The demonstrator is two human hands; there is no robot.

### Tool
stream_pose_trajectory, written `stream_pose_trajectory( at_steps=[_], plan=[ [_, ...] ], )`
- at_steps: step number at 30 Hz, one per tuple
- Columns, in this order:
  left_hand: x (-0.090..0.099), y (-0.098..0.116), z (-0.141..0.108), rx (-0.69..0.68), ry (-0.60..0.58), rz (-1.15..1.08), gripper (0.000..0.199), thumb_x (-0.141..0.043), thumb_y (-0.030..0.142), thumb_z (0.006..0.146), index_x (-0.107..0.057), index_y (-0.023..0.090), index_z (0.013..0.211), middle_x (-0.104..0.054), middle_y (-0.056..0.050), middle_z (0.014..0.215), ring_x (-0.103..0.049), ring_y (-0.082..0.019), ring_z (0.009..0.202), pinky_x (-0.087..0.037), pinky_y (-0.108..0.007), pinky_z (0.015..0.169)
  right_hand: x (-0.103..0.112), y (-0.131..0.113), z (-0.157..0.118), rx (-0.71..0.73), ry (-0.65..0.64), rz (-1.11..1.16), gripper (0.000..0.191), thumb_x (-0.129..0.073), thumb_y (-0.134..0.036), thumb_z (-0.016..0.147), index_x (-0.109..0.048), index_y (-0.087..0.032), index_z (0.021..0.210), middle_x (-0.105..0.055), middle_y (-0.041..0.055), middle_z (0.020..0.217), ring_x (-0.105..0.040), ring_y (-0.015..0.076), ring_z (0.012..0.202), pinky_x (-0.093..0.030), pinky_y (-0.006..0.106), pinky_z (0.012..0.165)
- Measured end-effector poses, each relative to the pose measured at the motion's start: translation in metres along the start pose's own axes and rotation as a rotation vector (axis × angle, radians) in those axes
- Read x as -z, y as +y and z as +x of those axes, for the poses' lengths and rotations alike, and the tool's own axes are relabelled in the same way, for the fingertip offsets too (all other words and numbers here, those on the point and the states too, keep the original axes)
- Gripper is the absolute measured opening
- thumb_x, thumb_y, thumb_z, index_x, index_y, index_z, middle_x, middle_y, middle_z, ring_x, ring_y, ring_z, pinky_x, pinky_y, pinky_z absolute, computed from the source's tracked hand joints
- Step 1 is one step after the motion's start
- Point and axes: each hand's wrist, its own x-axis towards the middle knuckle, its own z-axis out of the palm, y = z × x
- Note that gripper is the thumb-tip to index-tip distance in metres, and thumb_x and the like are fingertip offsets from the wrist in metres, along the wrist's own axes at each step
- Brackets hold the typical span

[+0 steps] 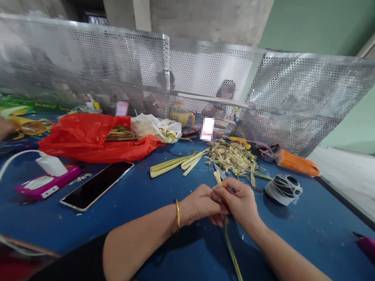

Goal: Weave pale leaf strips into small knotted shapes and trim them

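Observation:
My left hand (202,203), with a gold bangle at the wrist, is closed on a long pale-green dried leaf strip (230,244). The strip's cream-coloured end sticks up above the fingers, and its tail hangs down toward the front edge. My right hand (241,199) pinches the same strip near its upper end, touching the left fingertips. Just behind the hands shows the blade of red-handled scissors (220,171); whether the right hand grips them is hidden. Several cut leaf strips (170,165) lie beyond on the blue table (164,249), next to a heap of shredded trimmings (233,156).
A white string spool (283,190) and an orange packet (298,163) are at right. On the left lie a phone (98,185), a purple power strip (48,182) and a red plastic bag (79,136). A perforated metal screen (205,70) runs behind; another person's hand (6,128) shows far left.

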Motion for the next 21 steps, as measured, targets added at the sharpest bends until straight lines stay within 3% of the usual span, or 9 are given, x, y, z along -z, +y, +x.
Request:
stream_pose_trajectory(
  at_steps=[6, 8, 11, 12, 14, 17, 19, 21],
  plan=[
    [-0.002, -0.008, 0.007, 0.042, -0.018, 0.038, 0.009, -0.06, 0.017, 0.06, -0.064, 0.013, 0.054, -0.059, -0.002, 0.05, -0.056, -0.014, 0.046, -0.047, -0.027, 0.054, -0.007, 0.001, 0.0, 0.071, -0.008, -0.014, 0.024, -0.059, -0.027, 0.079, -0.057, -0.02, 0.057, -0.059, -0.0014, 0.059, -0.054, 0.0133, 0.057, -0.042, 0.024, 0.056],
    [-0.001, -0.006, 0.007, 0.046, 0.052, -0.023, 0.011, -0.061, 0.019, 0.064, -0.065, 0.012, 0.056, -0.063, -0.003, 0.055, -0.058, -0.013, 0.049, -0.047, -0.026, 0.055, -0.001, 0.002, 0.006, 0.139, 0.004, -0.052, 0.017, -0.057, -0.029, 0.081, -0.064, -0.021, 0.068, -0.066, 0.0012, 0.07, -0.06, 0.0166, 0.068, -0.045, 0.027, 0.065],
    [0.005, 0.001, 0.006, -0.001, 0.226, -0.221, 0.012, -0.063, 0.022, 0.071, -0.069, 0.011, 0.072, -0.07, -0.007, 0.07, -0.064, -0.014, 0.057, -0.047, -0.024, 0.058, 0.017, 0.003, 0.016, 0.251, 0.173, -0.183, 0.021, -0.053, -0.034, 0.085, -0.067, -0.022, 0.094, -0.068, 0.007, 0.101, -0.06, 0.0231, 0.096, -0.044, 0.035, 0.084],
    [0.007, 0.004, 0.005, -0.024, 0.281, -0.288, 0.013, -0.063, 0.021, 0.073, -0.069, 0.011, 0.078, -0.071, -0.008, 0.075, -0.065, -0.014, 0.059, -0.047, -0.024, 0.06, 0.022, 0.003, 0.019, 0.234, 0.206, -0.244, 0.023, -0.051, -0.036, 0.086, -0.067, -0.022, 0.095, -0.068, 0.0073, 0.102, -0.06, 0.0234, 0.096, -0.044, 0.035, 0.083],
    [0.011, 0.008, 0.005, -0.072, 0.356, -0.386, 0.018, -0.062, 0.017, 0.074, -0.069, 0.01, 0.088, -0.072, -0.01, 0.079, -0.066, -0.014, 0.063, -0.048, -0.024, 0.064, 0.029, 0.005, 0.021, 0.151, 0.118, -0.328, 0.026, -0.049, -0.04, 0.088, -0.067, -0.022, 0.088, -0.07, 0.0052, 0.091, -0.063, 0.0217, 0.084, -0.045, 0.032, 0.073],
    [0.012, 0.01, 0.005, -0.107, 0.397, -0.434, 0.02, -0.06, 0.013, 0.075, -0.07, 0.01, 0.092, -0.071, -0.009, 0.077, -0.066, -0.013, 0.065, -0.049, -0.024, 0.065, 0.025, 0.007, 0.018, 0.096, -0.135, -0.361, 0.022, -0.05, -0.037, 0.088, -0.067, -0.024, 0.084, -0.071, 0.0007, 0.076, -0.064, 0.0183, 0.069, -0.043, 0.026, 0.062],
    [0.011, 0.008, 0.006, -0.108, 0.394, -0.432, 0.02, -0.06, 0.013, 0.076, -0.07, 0.011, 0.093, -0.071, -0.009, 0.079, -0.066, -0.013, 0.066, -0.048, -0.023, 0.062, 0.02, 0.009, 0.015, 0.142, -0.174, -0.394, 0.019, -0.05, -0.03, 0.088, -0.067, -0.024, 0.086, -0.071, 0.0007, 0.078, -0.065, 0.018, 0.071, -0.043, 0.025, 0.062],
    [0.011, 0.006, 0.006, -0.096, 0.403, -0.419, 0.024, -0.061, 0.011, 0.075, -0.07, 0.013, 0.097, -0.071, -0.009, 0.085, -0.065, -0.013, 0.068, -0.048, -0.022, 0.058, 0.018, 0.011, 0.014, 0.223, -0.126, -0.46, 0.021, -0.047, -0.026, 0.09, -0.068, -0.023, 0.088, -0.071, 0.0023, 0.083, -0.064, 0.018, 0.075, -0.043, 0.026, 0.064]
  ],
)
